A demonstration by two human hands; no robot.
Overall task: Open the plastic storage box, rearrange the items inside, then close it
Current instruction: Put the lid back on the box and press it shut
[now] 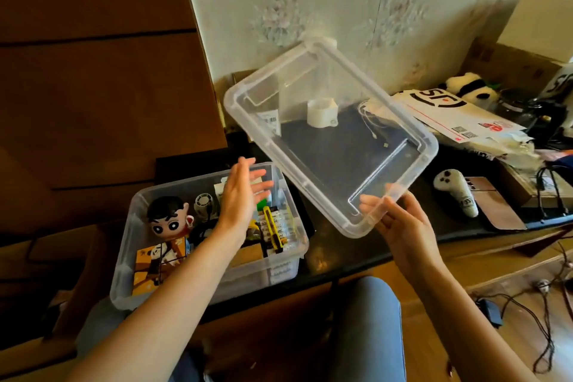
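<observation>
The clear plastic storage box [125,260] stands open at the lower left on a dark table. Inside lie a cartoon-head figure [167,217], a yellow utility knife [273,228], a small fan [203,205] and an orange picture box [158,267]. Its clear lid [328,146] is lifted and tilted in the air to the right of the box. My right hand [400,226] grips the lid's near corner, fingers curled round the rim. My left hand [242,195] hovers over the box with fingers straight, holding nothing, apart from the lid.
A white roll [321,113] and thin cable show through the lid on the table [335,254]. White courier envelopes [449,115], a panda plush [471,85], a white game controller [455,192], cardboard boxes and cables crowd the right. My knee in jeans [369,319] is below.
</observation>
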